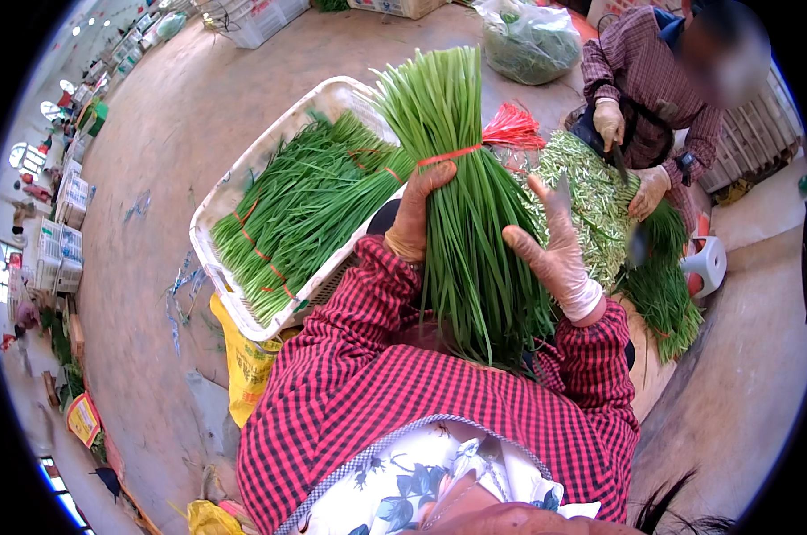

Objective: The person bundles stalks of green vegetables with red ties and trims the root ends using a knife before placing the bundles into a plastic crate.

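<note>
My left hand (417,209), in a clear glove, is closed round a thick bundle of garlic chives (488,232) just below its red tie (450,157). The pale cut ends point away from me, and the dark leaf tips hang toward my lap. On the bundle's right side, my gloved right hand (559,254) is raised with thumb and fingers spread, holding nothing that I can see. To the left, a white plastic crate (209,209) contains more chives (301,209), several bunches bound with red ties.
Across at the right, a co-worker's gloved hands (650,189) hold a knife (621,165) and chives over a heap of cut pale stem pieces (581,209). Red ties (514,127) lie beyond my bundle. A plastic bag of greens (530,45) stands farther back; a yellow sack (245,370) lies beneath the crate.
</note>
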A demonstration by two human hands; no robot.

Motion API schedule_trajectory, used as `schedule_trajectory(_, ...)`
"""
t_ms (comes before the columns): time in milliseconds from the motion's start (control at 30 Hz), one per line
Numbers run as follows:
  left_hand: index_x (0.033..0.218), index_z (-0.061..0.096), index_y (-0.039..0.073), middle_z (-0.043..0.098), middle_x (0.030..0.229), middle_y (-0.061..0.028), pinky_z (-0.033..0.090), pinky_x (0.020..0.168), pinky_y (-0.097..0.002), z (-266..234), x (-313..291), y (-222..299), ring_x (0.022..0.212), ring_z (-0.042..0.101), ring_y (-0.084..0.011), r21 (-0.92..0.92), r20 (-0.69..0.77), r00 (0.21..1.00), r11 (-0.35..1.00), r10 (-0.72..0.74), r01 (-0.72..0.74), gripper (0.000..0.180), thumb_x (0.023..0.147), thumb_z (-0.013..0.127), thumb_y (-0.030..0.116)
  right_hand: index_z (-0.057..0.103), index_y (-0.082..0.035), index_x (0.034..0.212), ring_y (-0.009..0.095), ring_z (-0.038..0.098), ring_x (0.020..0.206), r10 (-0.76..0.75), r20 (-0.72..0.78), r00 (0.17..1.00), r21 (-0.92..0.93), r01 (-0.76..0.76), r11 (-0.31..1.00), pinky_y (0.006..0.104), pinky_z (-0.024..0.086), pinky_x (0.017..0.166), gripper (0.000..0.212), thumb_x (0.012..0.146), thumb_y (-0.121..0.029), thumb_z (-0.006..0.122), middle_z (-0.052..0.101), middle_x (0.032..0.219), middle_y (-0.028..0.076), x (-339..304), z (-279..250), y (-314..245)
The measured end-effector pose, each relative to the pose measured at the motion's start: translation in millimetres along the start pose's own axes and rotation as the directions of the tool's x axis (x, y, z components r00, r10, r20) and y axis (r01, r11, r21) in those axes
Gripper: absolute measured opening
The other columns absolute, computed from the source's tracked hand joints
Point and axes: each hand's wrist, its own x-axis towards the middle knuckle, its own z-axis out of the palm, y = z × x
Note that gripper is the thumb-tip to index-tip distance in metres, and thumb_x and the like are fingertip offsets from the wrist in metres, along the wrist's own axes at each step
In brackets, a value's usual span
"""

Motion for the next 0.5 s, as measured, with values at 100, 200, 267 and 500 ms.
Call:
schedule_trajectory(100,0.125,0.061,0.000,0.067,0.111,-0.0103,0.052,0.090,-0.0337,0,0,45,0.096,0.064,-0.0197,0.214,-0.064,0.966,0.949,0.249,-0.230,0.052,0.084,0.065,0.033,0.037,-0.001,0.148,0.023,0.043,0.134,0.160,0.318,0.935,0.191,-0.228,0.955,0.0350,0.031,0.113,0.075,0.090,-0.030,0.074,0.047,0.145,0.016,-5,10,3)
schedule_trajectory(200,0.125,0.063,0.004,0.065,0.113,-0.0078,0.050,0.092,-0.0335,1,1,121,0.099,0.063,-0.0174,0.411,-0.046,0.890,0.820,0.454,-0.398,0.050,0.085,0.066,0.033,0.049,-0.002,0.139,0.020,0.050,0.126,0.329,0.111,0.938,0.042,-0.336,0.941,0.0322,0.038,0.106,0.056,0.094,-0.028,0.070,0.056,0.134,0.013,-22,-10,45)
schedule_trajectory(267,0.115,0.066,0.005,0.067,0.108,-0.0048,0.050,0.091,-0.0306,-23,-13,199,0.095,0.064,-0.0142,0.577,-0.064,0.823,0.693,0.565,-0.431,0.040,0.082,0.073,0.026,0.058,-0.001,0.129,0.015,0.057,0.111,0.438,0.056,0.897,0.165,-0.441,0.883,0.0284,0.045,0.096,0.044,0.095,-0.027,0.067,0.064,0.119,0.008,-26,-24,59)
schedule_trajectory(500,0.133,0.054,0.004,0.068,0.116,-0.0102,0.050,0.095,-0.0343,-54,-43,332,0.105,0.064,-0.0230,0.874,0.169,0.837,-0.471,0.521,0.117,0.075,0.069,0.086,0.025,0.061,0.004,0.121,0.013,0.062,0.099,0.623,0.263,0.737,0.144,-0.669,0.729,0.0265,0.048,0.090,0.037,0.096,-0.022,0.065,0.067,0.105,0.006,-33,-37,89)
